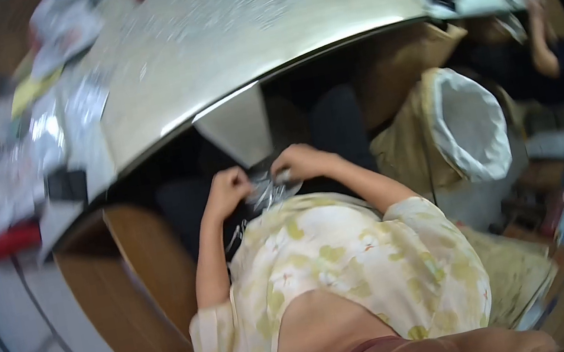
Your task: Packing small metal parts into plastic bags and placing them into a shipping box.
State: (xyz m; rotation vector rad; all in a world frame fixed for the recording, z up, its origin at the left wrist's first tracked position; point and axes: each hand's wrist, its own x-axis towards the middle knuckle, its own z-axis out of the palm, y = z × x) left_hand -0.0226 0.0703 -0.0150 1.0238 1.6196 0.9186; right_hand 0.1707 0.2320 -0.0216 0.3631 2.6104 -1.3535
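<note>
Clear plastic (268, 192) lies between the right hand (302, 162), pinching its right end, and the left hand (226, 190), curled opposite — left grip too blurred to confirm.

I see a person (335, 325) in a pale floral top (365, 259) holding clear plastic (267, 194) in the right hand (305, 161), left hand (228, 190) at its edge, near a pale bench (201, 62) and white-lined sack (469, 124).
</note>
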